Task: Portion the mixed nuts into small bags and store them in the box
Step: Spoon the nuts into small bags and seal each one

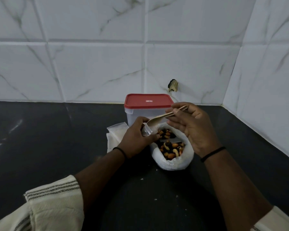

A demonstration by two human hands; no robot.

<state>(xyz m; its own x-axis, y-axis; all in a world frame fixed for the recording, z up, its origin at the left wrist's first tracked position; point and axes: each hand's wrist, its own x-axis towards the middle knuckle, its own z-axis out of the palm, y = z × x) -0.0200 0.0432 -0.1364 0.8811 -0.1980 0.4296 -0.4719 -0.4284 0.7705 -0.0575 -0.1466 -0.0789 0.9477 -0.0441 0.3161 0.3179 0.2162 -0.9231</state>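
Left hand point(137, 135) pinching a small clear bag point(146, 131), right hand point(190, 124) gripping a wooden spoon point(163, 117) tipped into its mouth, just above the open sack of mixed nuts point(171, 147) on the counter point(57, 139). Narrow bag mouth, limp film: likely spill onto the counter if tipped too fast or off-centre. Red-lidded box point(148, 105) behind, lid on.

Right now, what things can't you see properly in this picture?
- Head view: whether the small bag holds any nuts yet; the left hand grips and covers it.
- Head view: what is inside the box; its red lid is on and the right hand with the wooden spoon crosses its front.
- Head view: the lid's label, too small to read.
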